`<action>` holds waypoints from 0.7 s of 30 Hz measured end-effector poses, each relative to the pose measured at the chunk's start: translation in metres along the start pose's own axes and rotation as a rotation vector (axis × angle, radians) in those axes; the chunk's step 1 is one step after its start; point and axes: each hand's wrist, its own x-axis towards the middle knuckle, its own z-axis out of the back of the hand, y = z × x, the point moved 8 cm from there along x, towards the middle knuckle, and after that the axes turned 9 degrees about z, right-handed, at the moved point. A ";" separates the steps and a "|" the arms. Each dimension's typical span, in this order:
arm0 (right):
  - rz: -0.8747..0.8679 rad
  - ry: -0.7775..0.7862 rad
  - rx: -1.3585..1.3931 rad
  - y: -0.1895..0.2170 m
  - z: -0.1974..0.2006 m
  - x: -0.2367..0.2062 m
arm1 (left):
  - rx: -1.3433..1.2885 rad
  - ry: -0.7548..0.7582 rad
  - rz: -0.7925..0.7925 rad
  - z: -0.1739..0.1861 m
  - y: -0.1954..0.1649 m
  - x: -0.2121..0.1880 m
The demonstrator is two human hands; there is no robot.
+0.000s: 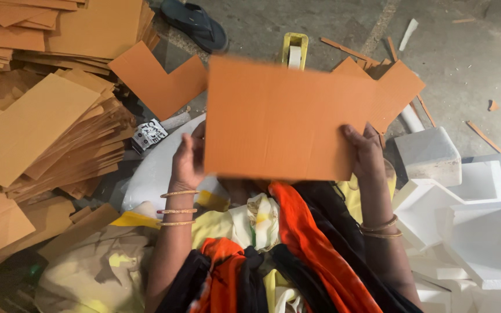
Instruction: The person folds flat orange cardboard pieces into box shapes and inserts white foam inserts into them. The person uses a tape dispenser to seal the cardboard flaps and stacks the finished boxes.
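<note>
- Cardboard sheet [285, 116]: held flat in the air above the lap, spanning from the left hand [188, 159] to the right hand [367, 152].
- Left hand: fingers closed on the sheet's lower left edge, mostly hidden behind it; three bangles on the wrist.
- Right hand: thumb on top at the lower right corner, fingers underneath, pinching the sheet.
- Surroundings: stack of cardboard sheets [47, 127] to the left; L-shaped cardboard offcut [158, 81] just beyond the sheet's left corner; yellow tape dispenser [295, 49] partly covered by the sheet's far edge; dark sandal [195, 23] further off; white foam blocks [465, 203] to the right.
- Sheet's appearance: orange-brown, rectangular, faintly ribbed, blurred; a notched tab juts out at the upper right.
</note>
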 end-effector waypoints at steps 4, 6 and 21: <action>0.082 -0.179 0.123 -0.016 0.003 -0.001 | 0.145 0.198 -0.015 -0.022 0.017 0.012; 0.054 -0.200 0.129 -0.033 -0.004 -0.013 | 0.232 0.143 -0.053 -0.017 0.032 0.017; -0.106 0.461 -0.353 0.037 -0.056 0.010 | 0.429 -0.239 -0.034 0.016 0.050 0.007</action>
